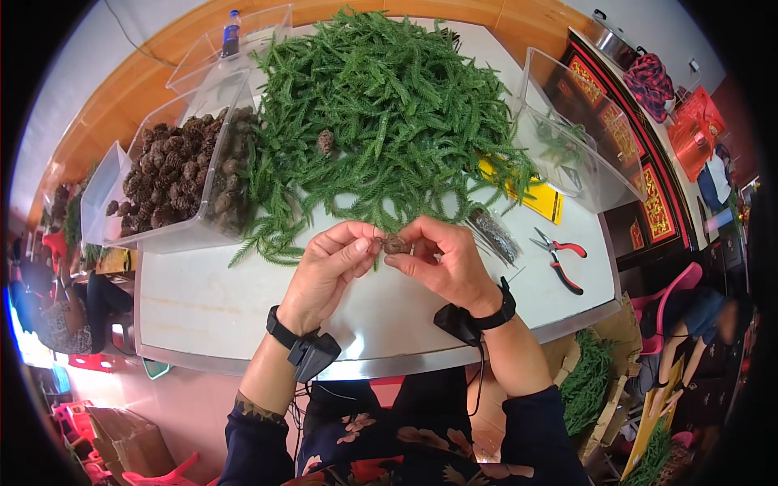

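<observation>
While left grip (324,263) and right grip (444,257) pinch a pinecone (395,245), sprigs (381,105) crowd beyond. Pliers (553,247) lie near the desk's (219,300) right edge.

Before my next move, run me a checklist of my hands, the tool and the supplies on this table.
1. Right hand holding small brown pine cone: ok, at the fingertips.
2. Left hand's grip: cannot tell; its fingers hide it.
3. Red-handled metal pliers within reach: seems ok, lying to the right.
4. Clear plastic bin stocked with brown cones: ok.
5. Green needle-leaved sprigs available: ok, heaped beyond the hands.
</observation>
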Motion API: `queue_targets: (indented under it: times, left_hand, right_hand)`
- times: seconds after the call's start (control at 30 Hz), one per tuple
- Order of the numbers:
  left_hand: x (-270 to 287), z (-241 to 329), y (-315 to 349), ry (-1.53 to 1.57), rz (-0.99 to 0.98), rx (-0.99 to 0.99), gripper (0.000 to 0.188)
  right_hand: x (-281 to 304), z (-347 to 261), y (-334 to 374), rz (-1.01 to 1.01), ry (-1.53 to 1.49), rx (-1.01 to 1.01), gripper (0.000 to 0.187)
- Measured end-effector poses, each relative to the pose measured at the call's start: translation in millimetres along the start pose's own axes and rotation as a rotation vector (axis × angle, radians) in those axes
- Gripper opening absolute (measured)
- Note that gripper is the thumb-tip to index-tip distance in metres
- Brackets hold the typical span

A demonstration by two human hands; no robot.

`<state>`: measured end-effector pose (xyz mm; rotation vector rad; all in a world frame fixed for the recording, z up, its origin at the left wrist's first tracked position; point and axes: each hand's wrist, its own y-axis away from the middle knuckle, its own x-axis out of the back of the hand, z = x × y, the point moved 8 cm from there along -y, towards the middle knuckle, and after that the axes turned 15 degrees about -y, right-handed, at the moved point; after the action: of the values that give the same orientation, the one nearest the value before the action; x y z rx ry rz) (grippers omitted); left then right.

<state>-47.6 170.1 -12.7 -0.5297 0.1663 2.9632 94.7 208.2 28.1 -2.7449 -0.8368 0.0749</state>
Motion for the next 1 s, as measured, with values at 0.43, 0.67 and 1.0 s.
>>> queue_targets:
  times: [0.43,0.67,1.0]
  left_hand:
    - [2.5,-1.1,-0.8,-0.212,0.201,-0.107,0.014]
    - [19.6,24.3,5.1,-0.237,0.4,-0.234,0.009]
    - [19.7,28.2,5.7,-1.658,0.452,-0.308,0.026]
  right_hand:
    - [-13.9,-8.9,5.5,0.017,0.259,0.188,0.027]
    - [-4.8,-0.9,3.8,-0.008,0.398,0.047,0.027]
    - [10.6,19.6,8.4,-0.091,0.764,-0.055,0.033]
